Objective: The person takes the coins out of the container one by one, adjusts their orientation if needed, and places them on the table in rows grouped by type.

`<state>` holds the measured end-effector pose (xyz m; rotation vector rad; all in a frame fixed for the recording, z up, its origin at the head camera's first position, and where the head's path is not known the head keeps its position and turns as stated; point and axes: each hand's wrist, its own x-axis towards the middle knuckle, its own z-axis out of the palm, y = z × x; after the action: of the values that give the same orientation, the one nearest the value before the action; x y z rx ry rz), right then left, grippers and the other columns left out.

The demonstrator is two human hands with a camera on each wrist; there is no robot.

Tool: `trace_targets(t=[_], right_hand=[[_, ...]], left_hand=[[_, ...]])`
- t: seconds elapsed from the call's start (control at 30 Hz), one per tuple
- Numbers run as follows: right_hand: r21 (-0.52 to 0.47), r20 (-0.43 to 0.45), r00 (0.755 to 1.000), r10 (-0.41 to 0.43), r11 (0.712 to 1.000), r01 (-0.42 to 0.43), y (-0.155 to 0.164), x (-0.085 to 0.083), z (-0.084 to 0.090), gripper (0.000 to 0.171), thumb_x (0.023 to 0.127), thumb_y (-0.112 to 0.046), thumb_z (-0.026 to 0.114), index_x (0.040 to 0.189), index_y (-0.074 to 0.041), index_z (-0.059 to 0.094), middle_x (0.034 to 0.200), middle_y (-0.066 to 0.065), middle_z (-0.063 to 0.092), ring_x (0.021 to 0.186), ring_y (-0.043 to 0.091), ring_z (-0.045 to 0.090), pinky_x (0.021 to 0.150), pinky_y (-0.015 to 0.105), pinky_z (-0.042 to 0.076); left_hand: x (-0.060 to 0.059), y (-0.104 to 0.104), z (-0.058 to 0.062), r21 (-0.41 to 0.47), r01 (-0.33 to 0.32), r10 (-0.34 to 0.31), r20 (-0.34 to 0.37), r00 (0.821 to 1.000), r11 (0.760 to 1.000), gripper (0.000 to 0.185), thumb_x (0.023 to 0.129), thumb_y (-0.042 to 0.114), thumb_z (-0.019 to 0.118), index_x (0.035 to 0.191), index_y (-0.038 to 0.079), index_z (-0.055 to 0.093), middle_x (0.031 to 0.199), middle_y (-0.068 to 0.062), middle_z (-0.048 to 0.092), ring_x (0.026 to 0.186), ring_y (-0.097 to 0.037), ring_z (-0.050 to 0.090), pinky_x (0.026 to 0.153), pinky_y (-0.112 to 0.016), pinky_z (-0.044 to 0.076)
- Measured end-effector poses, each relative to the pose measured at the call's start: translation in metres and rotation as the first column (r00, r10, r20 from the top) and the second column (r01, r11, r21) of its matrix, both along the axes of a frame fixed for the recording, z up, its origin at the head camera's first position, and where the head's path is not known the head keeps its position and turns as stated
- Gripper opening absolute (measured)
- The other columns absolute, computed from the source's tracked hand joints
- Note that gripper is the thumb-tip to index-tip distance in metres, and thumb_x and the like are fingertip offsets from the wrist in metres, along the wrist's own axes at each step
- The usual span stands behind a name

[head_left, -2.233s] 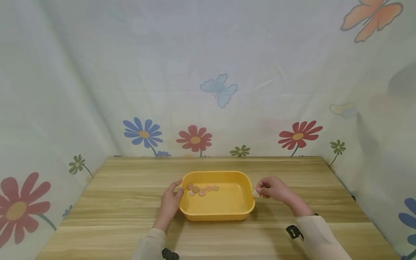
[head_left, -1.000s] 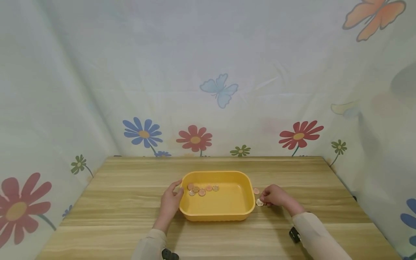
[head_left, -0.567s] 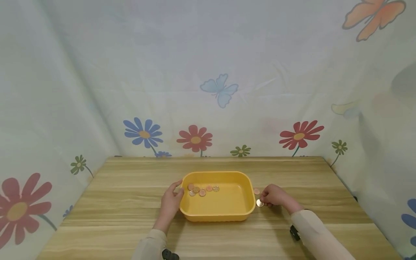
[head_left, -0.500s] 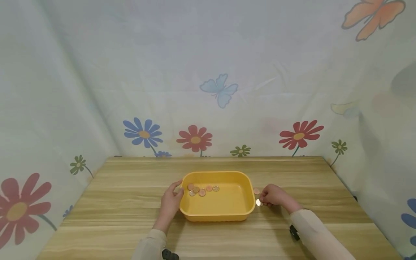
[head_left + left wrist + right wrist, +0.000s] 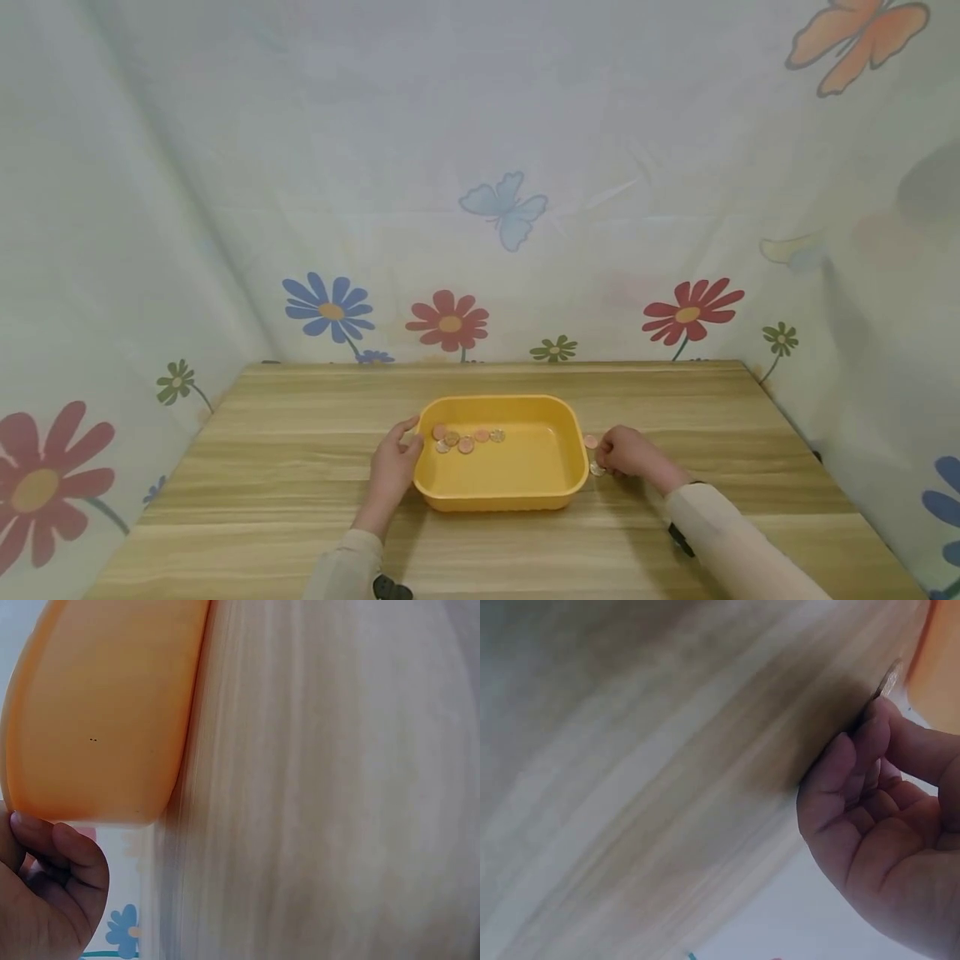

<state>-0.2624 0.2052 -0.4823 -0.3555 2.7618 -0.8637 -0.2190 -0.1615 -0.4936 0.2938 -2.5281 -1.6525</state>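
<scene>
The left hand (image 5: 392, 468) grips the left end of the yellow tray (image 5: 506, 503), presumably to steady it. The right hand (image 5: 630, 452) pinches a pale coin (image 5: 597, 469) by its edge, likely because it is thin, beside the tray. A reddish coin (image 5: 590, 442) lies toward the tabletop's (image 5: 300, 433) far edge; several coins (image 5: 466, 446) occupy the tray's left half.

Left sleeve (image 5: 341, 573): pale cream, long, reaching the wrist, where I see soft creases in the cloth.
Right sleeve (image 5: 738, 546): the same plain cream, looking smooth from my end.
Left wrist piece (image 5: 392, 588): black, with rounded lobes.
Right wrist piece (image 5: 681, 540): black, narrow; its details are too small for me to tell.
</scene>
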Motion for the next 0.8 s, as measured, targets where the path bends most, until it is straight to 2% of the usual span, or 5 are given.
trace_targets(t=[0.27,0.5,0.67,0.73,0.8], right_hand=[[-0.001,-0.023,1.0,-0.009,1.0,0.009,-0.001,0.001,0.001,0.019,0.084,0.004,0.062,0.067,-0.003,0.061,0.061,0.001,0.057,0.056,0.011,0.047,0.053,0.022,0.038],[-0.063,0.053,0.997,0.056,0.997,-0.053,0.007,-0.002,0.004,0.014,0.092,-0.001,0.066,0.078,0.002,0.064,0.069,0.006,0.063,0.062,0.013,0.054,0.057,0.025,0.048],[-0.146,0.14,0.986,0.089,0.987,-0.068,0.016,-0.002,0.008,0.011,0.095,0.0,0.061,0.089,0.008,0.065,0.075,0.009,0.064,0.067,0.014,0.055,0.062,0.028,0.053],[-0.168,0.143,0.985,0.092,0.983,-0.067,0.018,-0.002,0.01,0.012,0.096,-0.001,0.061,0.093,0.009,0.065,0.076,0.01,0.064,0.068,0.014,0.056,0.063,0.028,0.053],[-0.163,0.103,0.99,0.094,0.984,-0.077,0.02,-0.002,0.013,0.014,0.096,-0.003,0.062,0.093,0.01,0.065,0.076,0.01,0.064,0.067,0.014,0.056,0.062,0.027,0.052]], left_hand=[[-0.001,-0.001,-0.001,-0.003,-0.004,0.004,-0.011,1.0,1.0,0.044,0.105,0.017,0.053,0.148,0.006,0.052,0.088,-0.024,0.071,0.057,-0.017,0.059,0.049,-0.026,0.049],[0.0,0.0,0.0,0.001,-0.002,0.002,-0.015,1.0,1.0,0.044,0.105,0.017,0.053,0.148,0.006,0.053,0.085,-0.023,0.07,0.057,-0.016,0.058,0.05,-0.026,0.049],[0.001,0.001,0.0,-0.001,0.004,-0.004,-0.022,1.0,1.0,0.044,0.105,0.017,0.053,0.147,0.005,0.053,0.085,-0.023,0.07,0.056,-0.016,0.058,0.049,-0.026,0.048],[0.001,0.001,0.0,-0.004,0.002,-0.002,-0.027,1.0,1.0,0.044,0.105,0.017,0.053,0.147,0.005,0.053,0.085,-0.023,0.07,0.056,-0.015,0.057,0.049,-0.025,0.047],[0.001,0.001,-0.001,-0.002,0.001,-0.001,-0.029,1.0,1.0,0.044,0.105,0.017,0.053,0.147,0.005,0.053,0.085,-0.023,0.07,0.055,-0.015,0.056,0.048,-0.025,0.046]])
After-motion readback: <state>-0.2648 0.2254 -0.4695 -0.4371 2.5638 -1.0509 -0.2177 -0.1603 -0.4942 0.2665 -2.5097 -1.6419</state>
